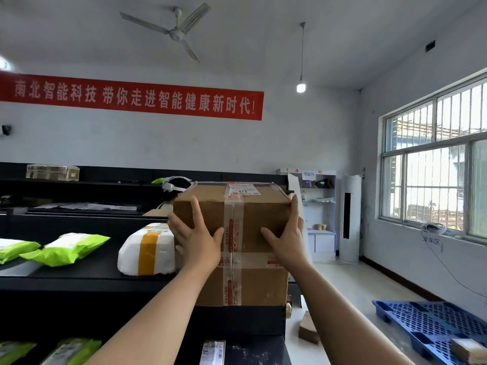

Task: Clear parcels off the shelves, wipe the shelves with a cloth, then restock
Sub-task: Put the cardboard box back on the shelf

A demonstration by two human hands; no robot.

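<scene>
A large brown cardboard box (253, 222) with clear printed tape and a white label on top stands on the right end of the black top shelf (87, 277). My left hand (196, 241) presses flat on its front face, fingers spread. My right hand (286, 238) lies on the front face too, its fingers reaching up along the box's right edge. Left of the box lie a white foam parcel (147, 250) with an orange tape band and green mailer bags (68, 248). No cloth is in view.
More green bags (71, 350) and a flat packet (213, 351) lie on the lower shelf. Another shelf row behind holds a carton (52, 172). A person's head with a white headset (175, 185) shows behind the box. A blue pallet (432, 327) and small cartons (307, 329) lie on the floor.
</scene>
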